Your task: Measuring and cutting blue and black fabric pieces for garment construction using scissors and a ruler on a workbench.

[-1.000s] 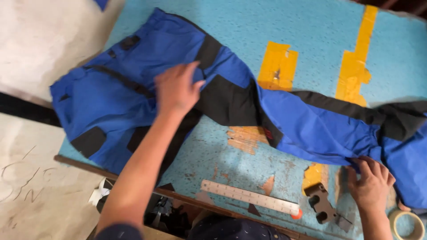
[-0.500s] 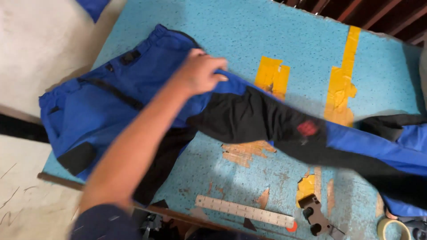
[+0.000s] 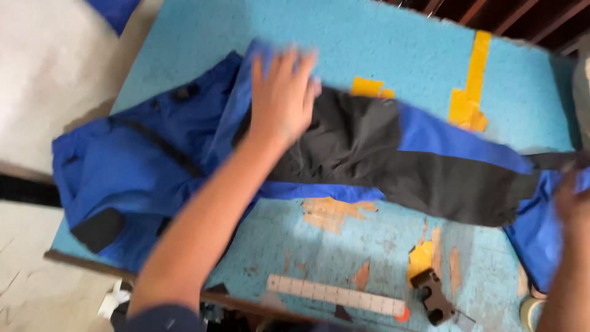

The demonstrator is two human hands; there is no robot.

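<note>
Blue work trousers with black panels (image 3: 141,166) lie across a light blue table (image 3: 381,49). My left hand (image 3: 281,92) rests flat, fingers spread, on the upper part of the trousers where blue meets the black leg panel (image 3: 393,160). My right hand (image 3: 574,200) is at the right edge, blurred, on the blue leg end; whether it grips the cloth is unclear. The waist end hangs over the table's left corner.
Yellow tape strips (image 3: 470,86) are stuck on the table top. A pale ruler (image 3: 335,295) and a small dark tool (image 3: 433,298) lie near the front edge. A tape roll (image 3: 531,310) shows at the lower right. White floor lies to the left.
The black-panelled leg has been folded over on top of the other leg. My left hand has slid up and to the right across the trousers. My right hand has risen at the right edge.
</note>
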